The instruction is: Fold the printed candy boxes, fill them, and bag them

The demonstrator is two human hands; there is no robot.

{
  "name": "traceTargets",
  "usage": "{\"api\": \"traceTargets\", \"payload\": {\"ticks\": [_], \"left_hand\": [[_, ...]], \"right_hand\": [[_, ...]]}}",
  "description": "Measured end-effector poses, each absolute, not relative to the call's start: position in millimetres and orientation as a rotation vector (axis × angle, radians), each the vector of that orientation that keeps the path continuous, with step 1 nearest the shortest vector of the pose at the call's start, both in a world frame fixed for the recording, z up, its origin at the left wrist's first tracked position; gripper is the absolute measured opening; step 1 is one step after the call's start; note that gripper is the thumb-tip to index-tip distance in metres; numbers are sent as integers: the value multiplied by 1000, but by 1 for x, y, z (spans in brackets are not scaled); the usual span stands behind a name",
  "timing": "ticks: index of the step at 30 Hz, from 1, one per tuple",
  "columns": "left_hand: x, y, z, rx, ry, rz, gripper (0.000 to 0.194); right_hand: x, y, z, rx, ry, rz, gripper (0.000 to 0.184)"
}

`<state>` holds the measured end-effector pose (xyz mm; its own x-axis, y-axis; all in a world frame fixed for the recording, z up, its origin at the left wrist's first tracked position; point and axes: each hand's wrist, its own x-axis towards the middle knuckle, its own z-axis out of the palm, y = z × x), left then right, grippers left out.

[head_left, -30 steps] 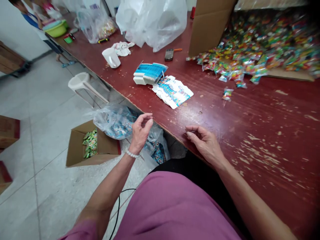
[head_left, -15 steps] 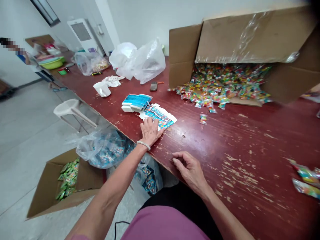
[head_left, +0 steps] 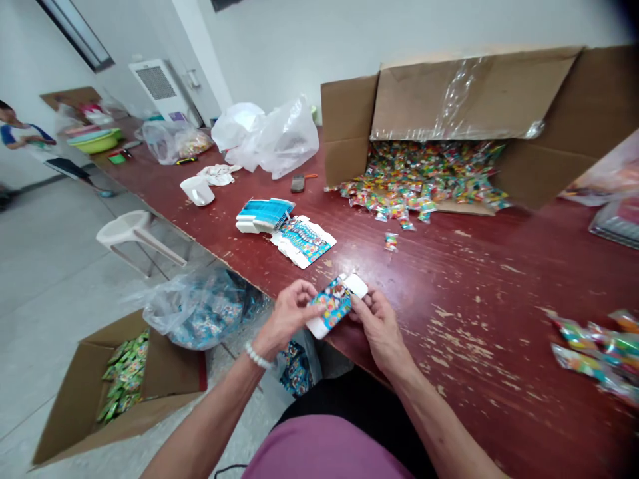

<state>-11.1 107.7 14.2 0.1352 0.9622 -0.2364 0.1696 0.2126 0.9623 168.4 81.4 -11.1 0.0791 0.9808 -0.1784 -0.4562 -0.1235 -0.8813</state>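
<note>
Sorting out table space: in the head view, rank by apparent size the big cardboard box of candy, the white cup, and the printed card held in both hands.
1. cardboard box, by far largest.
2. printed card and white cup look alike; the card is much nearer the camera, so unranked.

Both bare arms reached forward, the left hand [head_left: 289, 316] and right hand [head_left: 377, 322] meeting close together, fingers curled in a pinch, a bracelet on the left wrist.
</note>
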Motion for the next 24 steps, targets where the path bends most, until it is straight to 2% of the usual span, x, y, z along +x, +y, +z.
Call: {"api": "traceTargets", "payload": {"ticks": [4, 7, 12, 15, 20, 24], "left_hand": [[-8, 63, 24, 790, 781, 526, 54], [-1, 51, 26, 727, 590, 464, 49], [7, 46, 24, 825, 677, 610, 38], [11, 45, 27, 891, 806, 686, 29], [12, 45, 31, 899, 905, 735, 31], [4, 46, 31, 936, 958, 766, 37]], "right_hand": [[166, 73, 7, -900, -847, 1493, 30], [166, 62, 17, -847, -987, 1627, 31], [165, 49, 28, -828, -1002, 1768, 56], [163, 45, 30, -805, -1014, 1721, 61], [156, 43, 26, -877, -1067, 1714, 38], [155, 47, 18, -990, -1137, 1502, 34]]}}
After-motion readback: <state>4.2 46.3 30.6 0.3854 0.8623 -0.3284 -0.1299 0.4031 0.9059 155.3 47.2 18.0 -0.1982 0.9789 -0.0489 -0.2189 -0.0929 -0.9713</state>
